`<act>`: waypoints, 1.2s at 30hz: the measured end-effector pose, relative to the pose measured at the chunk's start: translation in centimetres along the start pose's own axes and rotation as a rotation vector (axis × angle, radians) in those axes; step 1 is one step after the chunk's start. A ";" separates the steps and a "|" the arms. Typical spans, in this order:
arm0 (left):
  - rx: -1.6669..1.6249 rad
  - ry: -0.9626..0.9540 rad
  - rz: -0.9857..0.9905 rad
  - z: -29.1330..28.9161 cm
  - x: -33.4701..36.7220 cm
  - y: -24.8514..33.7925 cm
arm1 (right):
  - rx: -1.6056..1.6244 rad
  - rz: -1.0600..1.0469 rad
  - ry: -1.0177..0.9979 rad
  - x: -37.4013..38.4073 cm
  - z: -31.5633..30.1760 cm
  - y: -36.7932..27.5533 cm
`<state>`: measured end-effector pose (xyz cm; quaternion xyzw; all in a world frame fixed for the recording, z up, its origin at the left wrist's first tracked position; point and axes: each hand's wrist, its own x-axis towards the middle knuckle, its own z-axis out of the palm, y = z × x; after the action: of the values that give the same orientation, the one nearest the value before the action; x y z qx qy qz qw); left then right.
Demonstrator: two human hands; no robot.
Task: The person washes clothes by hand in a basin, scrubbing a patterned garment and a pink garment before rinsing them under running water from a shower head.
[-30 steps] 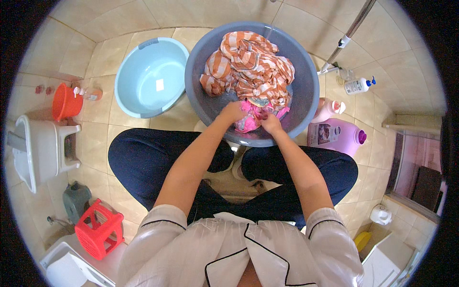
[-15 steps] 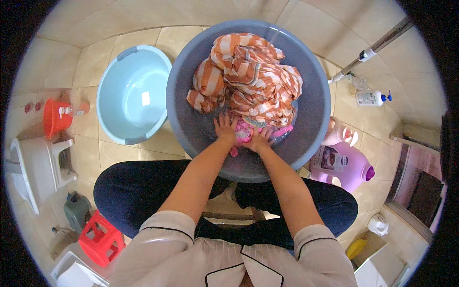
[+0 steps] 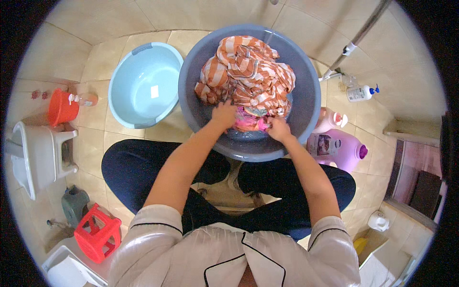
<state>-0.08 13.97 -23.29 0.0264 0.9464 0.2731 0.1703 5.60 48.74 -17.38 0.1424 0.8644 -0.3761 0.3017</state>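
Observation:
A large grey-blue basin (image 3: 308, 91) stands in front of my knees with water in it. Most of it is filled by a bunched orange-and-white striped cloth (image 3: 256, 71), wet and crumpled. At the near side of that heap lies a pink patterned cloth (image 3: 249, 122), partly under the striped fabric. My left hand (image 3: 224, 115) grips the pink cloth's left end, its fingertips partly hidden in the fabric. On the cloth's right end, my right hand (image 3: 278, 128) is closed with curled fingers. The pink piece stretches between both hands, just above the water near the front wall.
A light-blue tub (image 3: 136, 91) stands left of the basin. On the right are a purple jug (image 3: 337, 149), a pink bottle (image 3: 327, 119) and a white pump bottle (image 3: 359, 93). A red stool (image 3: 98, 233), white stool (image 3: 45, 153) and red bucket (image 3: 63, 107) stand left.
My hands have gone from spread fingers pressing on the pink cloth to closed grips at its two ends. They are farther apart, and the cloth is drawn out between them.

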 end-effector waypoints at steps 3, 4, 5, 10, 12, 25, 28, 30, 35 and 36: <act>-0.054 0.044 0.040 -7.5 -2.6 -0.7 | 0.007 -0.120 0.098 -7.0 -3.5 -2.9; -0.068 0.070 0.050 -10.1 -3.3 -0.7 | 0.012 -0.162 0.135 -9.1 -4.6 -4.3; -0.085 0.098 0.055 -12.6 -4.1 -0.7 | 0.013 -0.203 0.170 -11.1 -5.6 -5.7; -0.375 0.276 0.085 -24.0 -7.4 2.7 | 0.013 -0.440 0.396 -18.9 -12.5 -14.6; -0.703 0.227 0.075 -30.6 -7.5 5.6 | 0.010 -0.553 0.515 -21.5 -16.8 -18.9; -0.255 -0.034 0.065 -37.6 -9.9 8.4 | 0.152 -0.432 0.303 -20.1 -17.4 -19.4; 0.055 -0.127 -0.043 -26.8 -8.8 3.9 | 0.026 -0.257 0.151 -15.8 -10.8 -13.8; 0.147 -0.214 -0.069 -19.9 -8.3 2.7 | -0.020 -0.171 0.044 -13.1 -6.9 -10.7; 0.138 -0.371 -0.070 -3.7 -6.3 2.6 | -0.084 -0.020 -0.186 -5.2 2.1 -5.3; 0.127 -0.391 -0.069 -1.1 -5.5 2.6 | -0.086 0.001 -0.209 -3.4 3.2 -4.4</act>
<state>4.61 14.86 -19.31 0.0570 0.9110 0.1965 0.3581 7.52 43.36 -14.50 0.0895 0.8436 -0.3512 0.3963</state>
